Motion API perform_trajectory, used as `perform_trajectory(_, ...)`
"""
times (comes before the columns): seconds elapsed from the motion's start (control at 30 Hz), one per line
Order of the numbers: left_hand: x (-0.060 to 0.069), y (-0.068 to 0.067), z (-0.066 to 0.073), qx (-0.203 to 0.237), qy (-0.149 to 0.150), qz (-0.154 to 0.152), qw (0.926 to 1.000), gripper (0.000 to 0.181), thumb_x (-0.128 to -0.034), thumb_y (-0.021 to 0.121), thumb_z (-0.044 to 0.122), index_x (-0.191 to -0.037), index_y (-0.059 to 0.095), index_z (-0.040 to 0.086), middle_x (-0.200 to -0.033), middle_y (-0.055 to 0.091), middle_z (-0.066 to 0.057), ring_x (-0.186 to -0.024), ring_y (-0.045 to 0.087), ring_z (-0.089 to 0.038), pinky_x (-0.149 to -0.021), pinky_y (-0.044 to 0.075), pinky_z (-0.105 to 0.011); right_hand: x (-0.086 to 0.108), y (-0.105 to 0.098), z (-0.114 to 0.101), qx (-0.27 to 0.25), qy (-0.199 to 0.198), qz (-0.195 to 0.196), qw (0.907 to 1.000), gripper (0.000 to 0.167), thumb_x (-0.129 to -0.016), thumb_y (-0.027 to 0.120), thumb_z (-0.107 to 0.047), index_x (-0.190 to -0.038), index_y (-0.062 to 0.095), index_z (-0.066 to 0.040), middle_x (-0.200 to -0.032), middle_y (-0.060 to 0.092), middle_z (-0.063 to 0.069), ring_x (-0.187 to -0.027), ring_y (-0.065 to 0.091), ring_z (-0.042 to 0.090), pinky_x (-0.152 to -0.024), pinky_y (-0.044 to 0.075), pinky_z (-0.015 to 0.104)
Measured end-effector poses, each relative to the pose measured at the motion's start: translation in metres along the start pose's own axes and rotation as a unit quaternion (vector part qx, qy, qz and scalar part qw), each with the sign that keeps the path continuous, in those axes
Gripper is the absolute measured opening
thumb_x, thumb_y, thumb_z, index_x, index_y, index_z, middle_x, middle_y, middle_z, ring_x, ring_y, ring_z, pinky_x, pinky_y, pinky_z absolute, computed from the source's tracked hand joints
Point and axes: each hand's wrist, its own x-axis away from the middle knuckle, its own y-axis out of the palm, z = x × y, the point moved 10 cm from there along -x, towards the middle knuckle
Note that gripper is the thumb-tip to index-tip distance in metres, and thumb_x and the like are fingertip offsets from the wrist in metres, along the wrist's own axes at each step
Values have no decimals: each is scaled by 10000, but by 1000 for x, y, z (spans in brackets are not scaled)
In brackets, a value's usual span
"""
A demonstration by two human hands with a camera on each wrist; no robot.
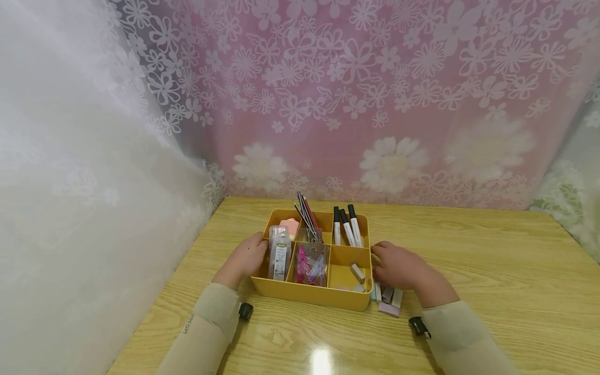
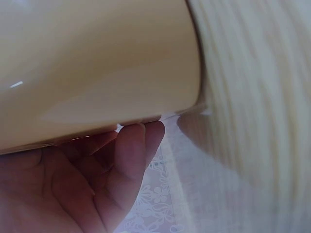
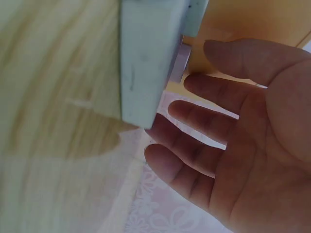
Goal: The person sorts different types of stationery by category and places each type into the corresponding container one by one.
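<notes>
A yellow desk organizer (image 1: 309, 297) with several compartments stands on the table. My left hand (image 1: 246, 260) is at its left side; in the left wrist view, loosely bent fingers (image 2: 129, 153) touch the outer wall. Near the right wall is my right hand (image 1: 398, 265), its fingers spread and apart in the right wrist view, with nothing held. Several eraser-like blocks (image 1: 389, 309) lie beside the organizer under this hand; a pale one (image 3: 146, 63) looms close in the right wrist view. Another small block (image 1: 358, 272) leans in the front right compartment.
The organizer also holds black-capped markers (image 1: 348, 227), pencils (image 1: 307, 213), pink and purple clips (image 1: 310, 265), a clear case with a label (image 1: 279, 255) and a pink item (image 1: 289, 227). A flowered curtain (image 1: 375, 104) hangs behind the wooden table (image 1: 492, 260).
</notes>
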Motion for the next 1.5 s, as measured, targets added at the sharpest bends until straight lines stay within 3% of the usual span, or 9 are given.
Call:
perform_trajectory(0.13,1,0,1,31,-3,6,10000,456,-1096,318,306,-1436,497,60,-1377,581,-141,-1320,503,-322,-1105,375,-546,-2,1,1,-8,24,49,10000,472,-958,595,-222,-1375,582,-1,-1411,520,235,-1227,558,446,-993,465,588)
perform_trajectory(0.27,1,-1,1,39,4,5,10000,457,-1096,319,307,-1436,495,59,-1378,580,-143,-1323,501,-324,-1107,374,-544,-2,1,0,-1,27,67,10000,428,-948,618,-234,-1327,624,-34,-1334,588,202,-1178,593,422,-971,481,584)
perform_trajectory(0.47,1,0,0,48,-10,-23,10000,464,-1095,319,311,-1445,490,60,-1389,574,-139,-1327,498,-324,-1106,373,-549,-2,0,3,-149,196,-1,9997,233,-931,631,-224,-1139,656,-125,-1060,677,48,-910,638,248,-803,530,492)
perform_trajectory(0.6,2,0,0,47,-21,-30,10000,468,-1096,320,311,-1452,484,58,-1399,567,-138,-1333,492,-321,-1113,366,-549,-2,1,6,-290,344,0,9990,185,-934,628,-235,-1100,644,-154,-1021,676,5,-829,595,175,-750,517,449)
perform_trajectory(0.73,1,0,1,17,27,-5,10000,460,-1095,317,303,-1440,493,56,-1387,575,-141,-1329,494,-324,-1112,367,-547,-3,2,8,-433,513,44,9977,252,-915,677,-294,-1118,652,-147,-1049,673,6,-836,591,162,-760,520,445)
perform_trajectory(1.23,1,1,-2,-9,-8,-4,10000,458,-1093,320,304,-1443,491,63,-1396,570,-140,-1336,489,-329,-1115,359,-556,-2,3,7,-407,651,-48,9970,308,-829,758,-324,-971,600,-102,-806,556,-2,-674,523,178,-587,438,363)
perform_trajectory(1.5,2,1,0,53,-69,-32,10000,468,-1093,318,321,-1446,486,65,-1388,574,-138,-1320,501,-323,-1105,375,-550,5,-6,8,-397,652,-24,9971,235,-825,675,-249,-968,562,-101,-782,558,0,-646,519,185,-562,410,355)
